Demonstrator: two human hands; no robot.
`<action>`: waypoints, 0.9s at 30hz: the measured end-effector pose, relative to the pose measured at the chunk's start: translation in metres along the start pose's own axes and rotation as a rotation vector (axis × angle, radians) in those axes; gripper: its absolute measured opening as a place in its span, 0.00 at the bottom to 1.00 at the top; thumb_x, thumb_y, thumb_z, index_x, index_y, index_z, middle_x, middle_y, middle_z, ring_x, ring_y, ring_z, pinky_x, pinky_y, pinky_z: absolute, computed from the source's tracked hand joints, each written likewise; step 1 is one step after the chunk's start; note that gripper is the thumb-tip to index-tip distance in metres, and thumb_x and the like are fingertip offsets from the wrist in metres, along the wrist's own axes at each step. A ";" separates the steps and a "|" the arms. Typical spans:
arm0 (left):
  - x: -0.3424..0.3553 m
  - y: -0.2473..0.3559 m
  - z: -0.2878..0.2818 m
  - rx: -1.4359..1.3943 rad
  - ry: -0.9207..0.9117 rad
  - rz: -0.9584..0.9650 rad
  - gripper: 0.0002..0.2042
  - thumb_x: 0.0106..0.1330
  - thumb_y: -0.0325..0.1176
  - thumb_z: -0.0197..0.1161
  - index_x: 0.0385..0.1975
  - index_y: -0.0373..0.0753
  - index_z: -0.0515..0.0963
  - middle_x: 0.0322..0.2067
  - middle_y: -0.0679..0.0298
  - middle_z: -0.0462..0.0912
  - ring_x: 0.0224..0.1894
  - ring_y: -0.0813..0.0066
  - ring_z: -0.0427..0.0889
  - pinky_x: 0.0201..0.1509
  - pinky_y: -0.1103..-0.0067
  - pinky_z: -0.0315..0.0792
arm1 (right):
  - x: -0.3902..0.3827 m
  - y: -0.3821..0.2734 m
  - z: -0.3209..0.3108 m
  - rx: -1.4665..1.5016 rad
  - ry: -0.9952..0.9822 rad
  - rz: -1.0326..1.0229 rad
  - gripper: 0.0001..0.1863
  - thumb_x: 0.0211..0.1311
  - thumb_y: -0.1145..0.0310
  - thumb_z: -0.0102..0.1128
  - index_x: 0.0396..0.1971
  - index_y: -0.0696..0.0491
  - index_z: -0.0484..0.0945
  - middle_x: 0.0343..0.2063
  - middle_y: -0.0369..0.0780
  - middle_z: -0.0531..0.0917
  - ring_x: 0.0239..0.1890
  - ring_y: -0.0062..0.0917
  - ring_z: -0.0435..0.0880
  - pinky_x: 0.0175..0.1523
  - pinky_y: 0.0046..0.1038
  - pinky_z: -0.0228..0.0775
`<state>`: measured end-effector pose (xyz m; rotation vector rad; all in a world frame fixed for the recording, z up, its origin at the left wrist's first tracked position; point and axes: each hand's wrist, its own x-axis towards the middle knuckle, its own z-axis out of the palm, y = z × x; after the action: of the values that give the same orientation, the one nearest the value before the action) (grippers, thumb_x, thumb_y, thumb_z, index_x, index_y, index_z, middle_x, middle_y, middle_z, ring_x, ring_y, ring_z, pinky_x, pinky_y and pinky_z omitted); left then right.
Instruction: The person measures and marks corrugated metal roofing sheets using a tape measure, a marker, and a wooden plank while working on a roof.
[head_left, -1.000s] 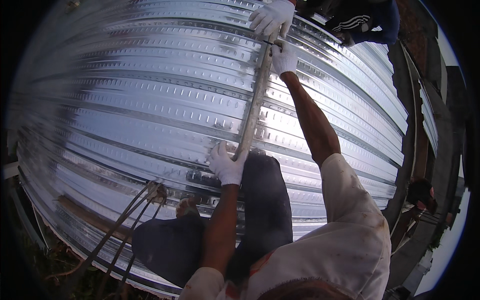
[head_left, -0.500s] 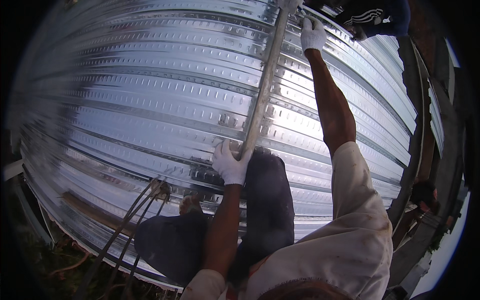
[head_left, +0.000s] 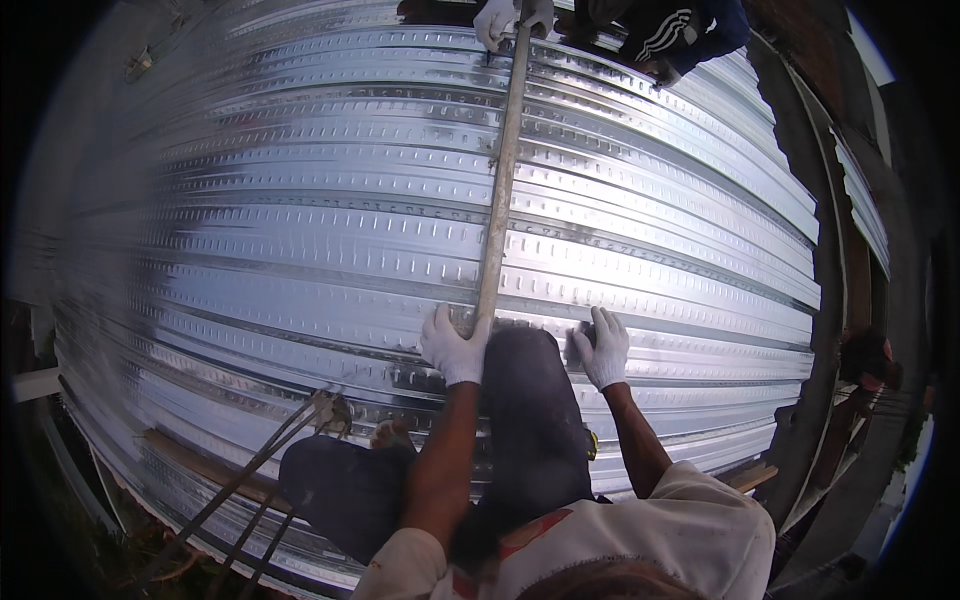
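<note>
A long weathered metal pipe (head_left: 505, 180) lies across ribbed silver sheets (head_left: 250, 230). Its near end is at my white-gloved left hand (head_left: 452, 345), whose thumb rests against it while the fingers are spread over the sheet to the left. My gloved right hand (head_left: 603, 350) is beside my right knee, with fingers apart over the sheet; a small dark patch between thumb and fingers is unclear. At the pipe's far end, a co-worker's gloved hands (head_left: 494, 22) are around it.
A co-worker (head_left: 690, 30) in dark clothing crouches at the top right. Thin rods (head_left: 270, 450) and a timber strip (head_left: 200, 452) lie at the lower left. A dark edge with beams (head_left: 840, 260) runs down the right, beside a red-and-dark object (head_left: 868, 360).
My right hand has left the far end of the pipe and come down beside my right knee. My left hand stays at the near end. The co-worker's hands remain at the far end.
</note>
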<state>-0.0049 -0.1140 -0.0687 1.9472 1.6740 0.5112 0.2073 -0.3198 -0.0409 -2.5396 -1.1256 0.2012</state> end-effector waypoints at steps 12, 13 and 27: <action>-0.009 0.020 -0.002 -0.023 -0.015 0.061 0.37 0.58 0.54 0.80 0.63 0.34 0.80 0.53 0.50 0.82 0.57 0.45 0.80 0.64 0.54 0.71 | -0.016 0.027 0.021 -0.060 0.227 -0.012 0.31 0.67 0.51 0.75 0.63 0.51 0.80 0.63 0.42 0.82 0.73 0.44 0.72 0.79 0.54 0.56; -0.010 0.024 -0.003 -0.024 -0.026 0.046 0.37 0.59 0.54 0.79 0.63 0.34 0.80 0.53 0.50 0.81 0.58 0.45 0.79 0.65 0.54 0.71 | -0.015 0.029 0.019 -0.065 0.218 -0.001 0.31 0.67 0.50 0.75 0.63 0.51 0.80 0.63 0.42 0.82 0.73 0.44 0.72 0.79 0.54 0.56; -0.005 0.014 -0.030 -0.027 -0.006 0.003 0.41 0.58 0.57 0.80 0.67 0.37 0.79 0.64 0.46 0.79 0.65 0.43 0.78 0.70 0.51 0.72 | -0.029 0.027 0.048 -0.067 0.292 -0.035 0.32 0.64 0.49 0.76 0.64 0.49 0.80 0.64 0.42 0.82 0.73 0.43 0.74 0.81 0.56 0.54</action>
<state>-0.0122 -0.1164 -0.0358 1.9300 1.6526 0.5267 0.1933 -0.3453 -0.0953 -2.5003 -1.0743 -0.2141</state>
